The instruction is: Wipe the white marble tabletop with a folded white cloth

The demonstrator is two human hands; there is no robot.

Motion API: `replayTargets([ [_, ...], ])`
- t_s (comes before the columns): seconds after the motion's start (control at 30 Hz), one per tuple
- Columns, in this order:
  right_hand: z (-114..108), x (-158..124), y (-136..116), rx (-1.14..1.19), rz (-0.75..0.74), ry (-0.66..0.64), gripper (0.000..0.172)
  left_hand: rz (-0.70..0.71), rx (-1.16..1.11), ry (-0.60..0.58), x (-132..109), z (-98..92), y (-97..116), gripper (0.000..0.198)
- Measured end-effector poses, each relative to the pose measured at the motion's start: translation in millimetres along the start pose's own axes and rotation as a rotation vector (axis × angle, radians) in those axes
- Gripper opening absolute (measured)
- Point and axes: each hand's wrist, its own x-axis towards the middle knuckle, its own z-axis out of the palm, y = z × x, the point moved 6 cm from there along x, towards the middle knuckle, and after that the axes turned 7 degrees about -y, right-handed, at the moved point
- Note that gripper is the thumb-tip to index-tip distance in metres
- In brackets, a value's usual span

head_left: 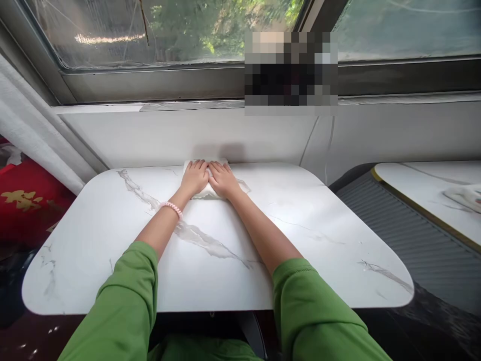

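A folded white cloth [206, 191] lies at the far edge of a white marble table [300, 240], close to the wall under the window. My left hand [194, 177] rests flat on the cloth's left part, fingers stretched out. My right hand [222, 179] lies flat beside it on the cloth's right part, its fingers out too. The two hands touch at the thumbs. Most of the cloth is hidden under them. A pink bead bracelet [172, 207] circles my left wrist. Both arms wear green sleeves.
A window with a dark frame [150, 82] runs above the white wall. A second white table [432, 195] stands at the right with a white cloth [466, 196] on it. A dark ribbed seat [394, 225] lies between the tables. Red fabric [26, 200] shows at the left.
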Motion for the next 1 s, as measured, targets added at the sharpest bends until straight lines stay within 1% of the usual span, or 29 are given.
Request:
replayTargets([
  [0.1, -1.3, -6.6, -2.6, -0.007, 0.011, -0.010, 0.055, -0.030, 0.012, -0.010, -6.8, 2.0, 1.2, 0.042],
  [0.2, -4.3, -16.4, -9.2, -0.022, 0.003, -0.012, 0.055, -0.054, 0.024, -0.020, -18.8, 1.0, 5.3, 0.043],
  [0.27, -5.7, -27.0, -15.4, -0.040, -0.013, -0.014, 0.055, -0.057, 0.031, -0.019, -30.9, -1.3, 10.5, 0.043],
  [0.33, -5.9, -43.3, -23.9, -0.063, -0.035, -0.018, 0.055, -0.053, 0.035, -0.021, -48.3, -4.1, 17.1, 0.044],
  [0.43, -5.7, -80.6, -43.4, -0.108, -0.072, -0.007, 0.055, -0.015, 0.031, -0.048, -87.1, -8.2, 30.2, 0.046],
  [0.53, -6.0, -128.7, -70.9, -0.147, -0.107, 0.013, 0.054, 0.036, 0.023, -0.095, -139.4, -13.4, 45.5, 0.047],
  [0.63, -7.9, -174.9, -103.4, -0.175, -0.179, 0.026, 0.055, 0.063, 0.043, -0.086, -192.7, -23.5, 58.3, 0.049],
  [0.7, -11.3, -197.3, -121.0, -0.183, -0.219, 0.045, 0.055, 0.103, 0.063, -0.085, -220.2, -29.9, 65.1, 0.050],
  [0.73, -12.9, -204.7, -127.2, -0.182, -0.235, 0.051, 0.056, 0.120, 0.069, -0.090, -230.1, -32.6, 67.0, 0.050],
  [0.8, -15.1, -212.0, -133.5, -0.168, -0.260, 0.049, 0.059, 0.141, 0.067, -0.109, -241.9, -36.3, 67.7, 0.051],
  [0.87, -14.8, -210.4, -132.9, -0.141, -0.290, 0.024, 0.060, 0.148, 0.046, -0.133, -244.3, -38.2, 64.8, 0.052],
  [0.93, -11.8, -201.4, -127.6, -0.101, -0.321, -0.024, 0.059, 0.138, 0.019, -0.151, -239.4, -38.2, 58.8, 0.052],
  [1.0, -6.3, -185.3, -119.9, -0.057, -0.320, -0.095, 0.057, 0.114, -0.003, -0.165, -228.3, -36.0, 49.6, 0.052],
])
